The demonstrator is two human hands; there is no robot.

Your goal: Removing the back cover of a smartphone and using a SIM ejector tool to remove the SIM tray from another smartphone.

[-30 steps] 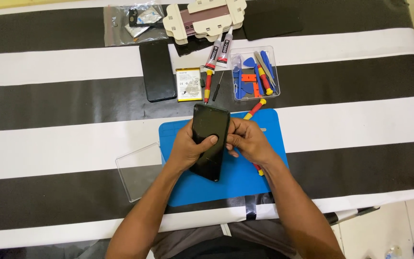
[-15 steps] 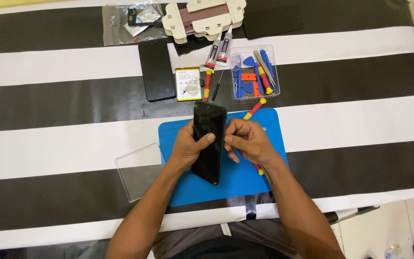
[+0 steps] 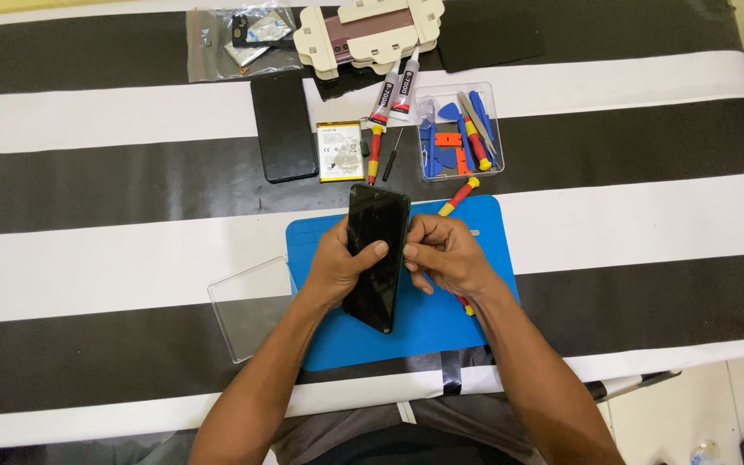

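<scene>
Hands together over blue rectangular rubber mat (image 3: 441, 323): left hand (image 3: 337, 263) clamps glossy black slab phone (image 3: 375, 256) upright-tilted, right hand (image 3: 443, 255) pinches its right edge.

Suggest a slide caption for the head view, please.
Both hands, left hand and right hand, grip a black phone above a blue mat on a striped table.

Both forearms are extended forward and converge at mid-frame. The left hand (image 3: 337, 263) is curled, thumb laid across to the right, fingers hidden behind. The right hand (image 3: 443, 256) is closed, knuckles raised, fingertips pressed leftward. The hands are set just beside each other.
</scene>
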